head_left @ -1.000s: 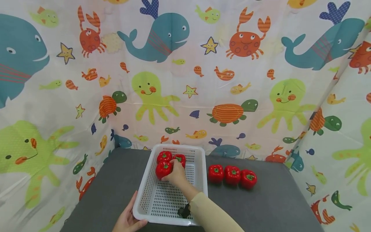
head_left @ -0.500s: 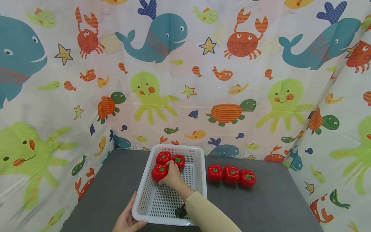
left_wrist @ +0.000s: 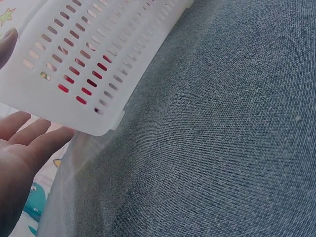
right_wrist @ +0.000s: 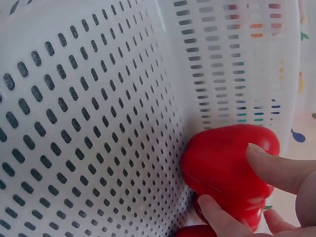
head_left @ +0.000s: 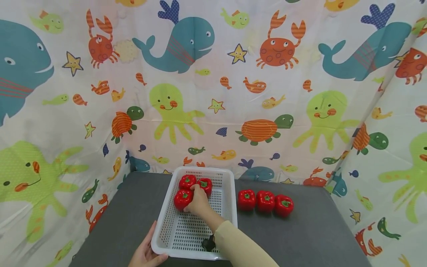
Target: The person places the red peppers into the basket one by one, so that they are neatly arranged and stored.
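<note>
Three peppers in the basket, three on the worktop

We see a white plastic basket (head_left: 190, 253) with slotted walls standing on the dark grey worktop (head_left: 300, 237), its far rim near the worktop's far edge. It holds three glossy red bell peppers with green stems, clustered towards its far left corner: two back peppers (head_left: 187, 181) side by side and one front pepper (head_left: 181, 200) nearest us, by the left wall. Our right hand (head_left: 199, 202) grasps that front one, thumb and fingers on its skin. Our left hand (head_left: 145, 252) holds the basket's near left corner between thumb and fingers. Outside the basket's right edge we count three more red peppers (head_left: 265, 202) in a row, making six. Beside our cream sleeve (head_left: 250, 248), a small black object (head_left: 208, 243) shows; we cannot tell whether it lies in the basket.
</note>
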Demonstrator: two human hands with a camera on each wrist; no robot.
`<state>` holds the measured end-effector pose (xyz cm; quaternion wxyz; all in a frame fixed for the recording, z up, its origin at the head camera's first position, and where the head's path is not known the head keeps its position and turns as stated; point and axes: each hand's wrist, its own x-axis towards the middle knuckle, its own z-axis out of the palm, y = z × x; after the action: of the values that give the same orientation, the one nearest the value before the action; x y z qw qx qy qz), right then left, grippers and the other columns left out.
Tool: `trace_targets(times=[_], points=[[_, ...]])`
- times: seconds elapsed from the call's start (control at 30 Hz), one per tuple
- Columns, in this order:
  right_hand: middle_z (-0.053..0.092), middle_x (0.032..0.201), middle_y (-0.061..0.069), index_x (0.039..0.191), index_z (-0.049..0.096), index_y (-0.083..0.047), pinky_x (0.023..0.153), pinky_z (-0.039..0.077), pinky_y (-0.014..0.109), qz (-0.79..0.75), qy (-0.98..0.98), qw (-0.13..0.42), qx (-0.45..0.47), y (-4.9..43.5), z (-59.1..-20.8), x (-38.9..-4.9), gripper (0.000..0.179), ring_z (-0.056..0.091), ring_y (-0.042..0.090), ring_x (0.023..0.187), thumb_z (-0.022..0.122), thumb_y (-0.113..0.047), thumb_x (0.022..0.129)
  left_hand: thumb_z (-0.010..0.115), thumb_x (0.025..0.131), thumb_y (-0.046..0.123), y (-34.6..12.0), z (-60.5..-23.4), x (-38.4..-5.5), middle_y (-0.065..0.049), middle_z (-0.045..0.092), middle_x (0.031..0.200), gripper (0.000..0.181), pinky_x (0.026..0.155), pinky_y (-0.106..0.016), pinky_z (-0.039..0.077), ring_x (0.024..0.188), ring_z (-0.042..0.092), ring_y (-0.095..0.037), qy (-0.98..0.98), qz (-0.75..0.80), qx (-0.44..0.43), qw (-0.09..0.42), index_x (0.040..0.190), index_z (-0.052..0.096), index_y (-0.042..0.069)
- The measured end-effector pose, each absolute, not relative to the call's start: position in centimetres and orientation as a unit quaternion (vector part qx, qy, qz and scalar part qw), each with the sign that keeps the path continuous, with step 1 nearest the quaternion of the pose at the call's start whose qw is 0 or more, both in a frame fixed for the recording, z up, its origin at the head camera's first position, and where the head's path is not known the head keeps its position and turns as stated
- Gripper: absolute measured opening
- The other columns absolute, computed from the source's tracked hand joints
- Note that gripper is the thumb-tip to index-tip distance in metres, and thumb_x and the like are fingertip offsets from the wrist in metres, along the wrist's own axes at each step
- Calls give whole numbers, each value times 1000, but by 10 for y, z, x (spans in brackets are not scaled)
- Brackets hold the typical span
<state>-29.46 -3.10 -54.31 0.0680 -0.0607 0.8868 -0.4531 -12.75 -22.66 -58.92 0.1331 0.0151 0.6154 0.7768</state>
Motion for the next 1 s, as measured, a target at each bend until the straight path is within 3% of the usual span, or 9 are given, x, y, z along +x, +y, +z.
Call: trace_targets(times=[0.5, 1.0], points=[[58, 132, 18, 134, 50, -8, 97, 57, 50, -499, 864, 32, -62, 0, -503, -282, 76, 58, 36, 119, 91, -7, 70, 75, 87, -1, -224, -587, -126, -23, 5, 168, 114, 103, -49, 53, 147, 22, -54, 618, 776, 0, 125, 163, -7, 18], [53, 146, 15, 143, 46, -18, 105, 49, 62, -562, 821, 5, -97, 51, -478, -252, 70, 49, 36, 136, 83, -31, 84, 73, 89, -1, -226, -590, -128, -23, 5, 168, 111, 105, -47, 52, 147, 22, -52, 609, 782, 14, 132, 163, -9, 19]])
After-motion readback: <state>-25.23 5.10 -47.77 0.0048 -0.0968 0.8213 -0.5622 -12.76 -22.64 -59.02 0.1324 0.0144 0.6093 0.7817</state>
